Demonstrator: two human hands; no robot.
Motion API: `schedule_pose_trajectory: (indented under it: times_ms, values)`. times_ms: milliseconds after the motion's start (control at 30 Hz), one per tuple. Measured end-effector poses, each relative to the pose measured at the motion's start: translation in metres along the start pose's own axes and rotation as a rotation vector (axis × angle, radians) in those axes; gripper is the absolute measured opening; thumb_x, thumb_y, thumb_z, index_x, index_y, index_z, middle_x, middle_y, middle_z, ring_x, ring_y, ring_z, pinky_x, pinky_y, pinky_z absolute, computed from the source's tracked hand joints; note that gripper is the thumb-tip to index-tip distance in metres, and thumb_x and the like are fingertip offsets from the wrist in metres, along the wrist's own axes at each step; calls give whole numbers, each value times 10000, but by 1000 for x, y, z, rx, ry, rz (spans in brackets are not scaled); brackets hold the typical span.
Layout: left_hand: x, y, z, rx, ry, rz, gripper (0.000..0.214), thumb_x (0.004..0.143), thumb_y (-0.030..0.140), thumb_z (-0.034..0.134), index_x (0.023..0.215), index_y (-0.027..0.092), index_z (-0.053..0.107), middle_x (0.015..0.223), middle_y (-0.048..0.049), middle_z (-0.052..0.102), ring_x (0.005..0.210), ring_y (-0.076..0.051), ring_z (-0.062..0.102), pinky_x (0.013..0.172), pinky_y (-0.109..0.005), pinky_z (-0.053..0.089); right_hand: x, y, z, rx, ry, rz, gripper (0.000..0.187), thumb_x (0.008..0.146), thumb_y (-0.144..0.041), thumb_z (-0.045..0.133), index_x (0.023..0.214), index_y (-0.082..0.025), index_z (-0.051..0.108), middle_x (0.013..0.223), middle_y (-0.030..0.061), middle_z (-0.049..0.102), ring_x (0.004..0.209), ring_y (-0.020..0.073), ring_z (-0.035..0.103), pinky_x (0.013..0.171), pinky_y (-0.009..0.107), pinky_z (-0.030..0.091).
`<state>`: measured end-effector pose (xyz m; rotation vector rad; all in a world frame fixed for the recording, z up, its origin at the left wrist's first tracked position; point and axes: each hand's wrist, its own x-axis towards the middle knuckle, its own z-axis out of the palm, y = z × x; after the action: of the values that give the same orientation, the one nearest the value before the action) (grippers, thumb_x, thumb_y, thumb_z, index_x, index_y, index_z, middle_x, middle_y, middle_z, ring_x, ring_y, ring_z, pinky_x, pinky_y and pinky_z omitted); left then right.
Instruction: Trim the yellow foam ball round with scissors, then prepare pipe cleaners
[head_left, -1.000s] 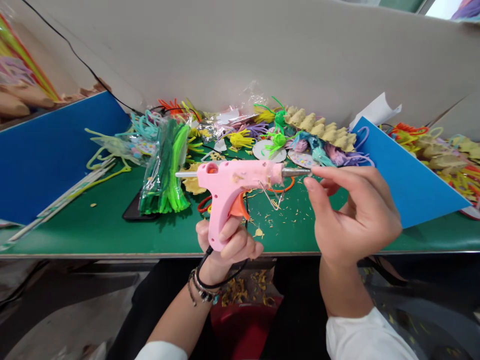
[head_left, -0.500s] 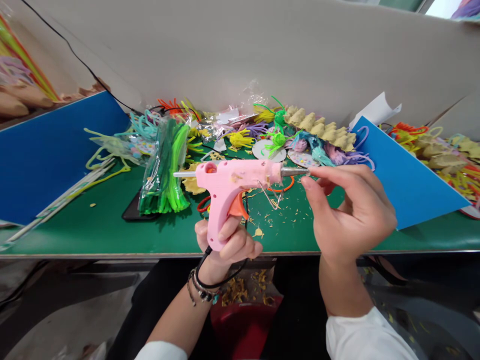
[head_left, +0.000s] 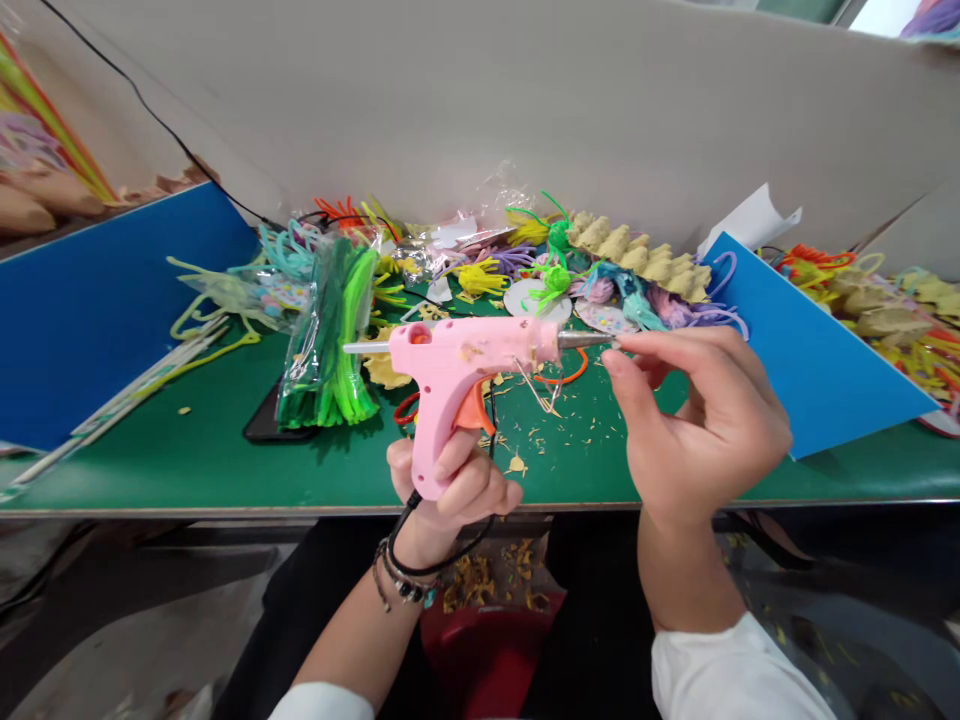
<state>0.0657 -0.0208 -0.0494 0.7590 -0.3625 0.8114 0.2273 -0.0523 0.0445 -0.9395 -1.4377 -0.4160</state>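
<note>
My left hand [head_left: 450,485] grips the handle of a pink hot glue gun [head_left: 472,375] with an orange trigger, held level above the front edge of the green table [head_left: 187,460]. Its metal nozzle [head_left: 581,341] points right. My right hand [head_left: 697,420] is at the nozzle tip, thumb and forefinger pinched together just beyond it; what they pinch is too small to make out. A black cord runs from the gun's handle down past my wrist.
A clear bag of green pipe cleaners [head_left: 330,335] lies left of the gun on a black flat object. Coloured pipe cleaners, paper discs and egg-carton pieces [head_left: 637,258] crowd the back. Blue dividers [head_left: 97,300] [head_left: 810,350] stand left and right. A red bin [head_left: 487,650] sits below.
The glue gun and both hands have shifted slightly left and up together. The grip and pinch look the same.
</note>
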Motion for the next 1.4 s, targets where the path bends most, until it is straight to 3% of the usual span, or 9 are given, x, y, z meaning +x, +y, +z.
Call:
schedule_pose_trajectory:
  times_ms: [167, 300, 400, 567, 867, 1400]
  values:
    - [5, 1, 10, -93, -62, 80, 542, 804, 650, 420, 504, 217, 293, 215, 98, 251, 199, -82, 154, 421, -307, 206, 0, 1, 0, -25, -18, 8, 151, 769, -135, 743, 864, -225, 669, 770, -32, 681, 648, 89, 581, 545, 240, 459]
    - [1, 1, 8, -53, 33, 35, 574, 798, 690, 398, 491, 214, 311, 213, 87, 236, 198, -91, 160, 415, -304, 230, 1, 1, -2, -41, -17, 13, 153, 778, -159, 737, 873, -254, 662, 761, -29, 666, 619, 117, 567, 539, 280, 458]
    - [-3, 2, 4, -17, 77, 10, 536, 786, 649, 456, 500, 212, 333, 222, 90, 219, 207, -92, 170, 430, -303, 277, 2, 2, -3, -58, -27, 34, 132, 796, -185, 719, 871, -270, 651, 761, -8, 654, 627, 149, 576, 538, 307, 462]
    - [-7, 2, 0, -14, 19, 30, 399, 752, 482, 563, 529, 219, 361, 238, 102, 225, 229, -85, 160, 448, -298, 278, 0, 2, -3, -120, -49, 19, 123, 809, -238, 713, 880, -284, 622, 783, 7, 664, 637, 169, 596, 526, 327, 467]
    - [-23, 0, -19, 44, 188, -117, 547, 647, 665, 574, 476, 226, 297, 222, 91, 153, 221, -120, 217, 420, -323, 340, 0, 0, 0, -117, -62, 25, 139, 806, -232, 717, 878, -282, 609, 769, -3, 662, 617, 163, 583, 562, 337, 448]
    - [-12, 2, -5, 37, 50, -3, 467, 727, 553, 566, 507, 220, 322, 233, 98, 230, 215, -101, 193, 435, -317, 308, 1, 2, 2, -122, -20, 14, 141, 813, -188, 701, 861, -284, 608, 774, -4, 671, 593, 156, 569, 556, 330, 439]
